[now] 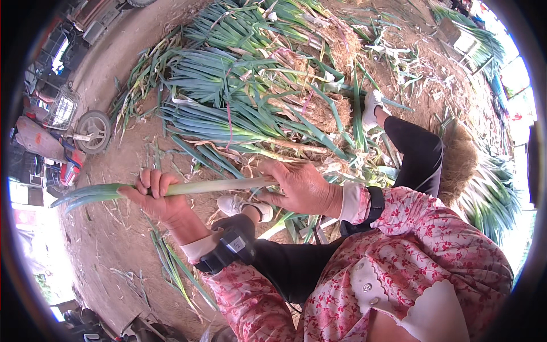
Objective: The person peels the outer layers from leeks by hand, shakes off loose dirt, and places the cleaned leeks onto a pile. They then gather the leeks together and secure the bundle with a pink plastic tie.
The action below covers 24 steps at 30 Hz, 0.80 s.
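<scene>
While one leek (219,186) — seemingly stripped — is gripped by the curled left hand (162,205) and pinched by the right hand (305,188), piled rooted bundles (213,77) are apparently left to do.

Pale wrist-device label (235,244), illegible

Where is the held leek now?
In the head view, the leek is left of centre, held by the left hand near its leaves, with the right hand at its pale end.
</scene>
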Motion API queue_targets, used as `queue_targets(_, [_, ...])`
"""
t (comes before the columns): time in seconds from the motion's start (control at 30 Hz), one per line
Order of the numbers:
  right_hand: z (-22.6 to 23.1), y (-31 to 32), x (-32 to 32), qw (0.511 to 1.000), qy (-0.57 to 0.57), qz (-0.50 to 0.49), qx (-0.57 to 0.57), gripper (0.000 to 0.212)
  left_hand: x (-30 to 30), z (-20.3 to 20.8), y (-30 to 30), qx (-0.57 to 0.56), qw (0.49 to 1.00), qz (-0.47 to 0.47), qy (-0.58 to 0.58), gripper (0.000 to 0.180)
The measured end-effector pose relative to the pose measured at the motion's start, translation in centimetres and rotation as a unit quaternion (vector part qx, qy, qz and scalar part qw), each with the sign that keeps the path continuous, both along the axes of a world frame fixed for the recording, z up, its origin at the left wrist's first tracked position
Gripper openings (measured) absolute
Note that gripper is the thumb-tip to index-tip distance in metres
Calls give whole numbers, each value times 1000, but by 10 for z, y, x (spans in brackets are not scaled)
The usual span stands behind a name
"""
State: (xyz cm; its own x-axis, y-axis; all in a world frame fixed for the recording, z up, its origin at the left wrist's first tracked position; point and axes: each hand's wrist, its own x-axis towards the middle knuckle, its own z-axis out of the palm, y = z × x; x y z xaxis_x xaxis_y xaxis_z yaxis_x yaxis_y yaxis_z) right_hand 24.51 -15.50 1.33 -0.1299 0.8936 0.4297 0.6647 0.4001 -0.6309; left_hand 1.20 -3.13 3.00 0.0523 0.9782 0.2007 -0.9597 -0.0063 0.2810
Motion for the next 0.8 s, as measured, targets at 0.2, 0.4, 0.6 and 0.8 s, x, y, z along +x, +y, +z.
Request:
queue_targets(0.2, [1, 3, 2, 998, 31, 48, -25, 15, -7, -2, -1, 4, 1000, -12, -19, 46])
queue_targets(0.4, [0, 6, 4, 998, 68, -1, -17, 10, -6, -1, 0, 5, 999, -31, -11, 49])
queue_targets(0.6, [-1, 22, 13, 963, 241, -83, -87, 8, 3, 1, 7, -25, 999, 34, 10, 46])
queue_targets(0.8, [3, 19, 10, 993, 83, 53, -69, 17, 0, 11, -5, -105, 990, 77, 50, 48])
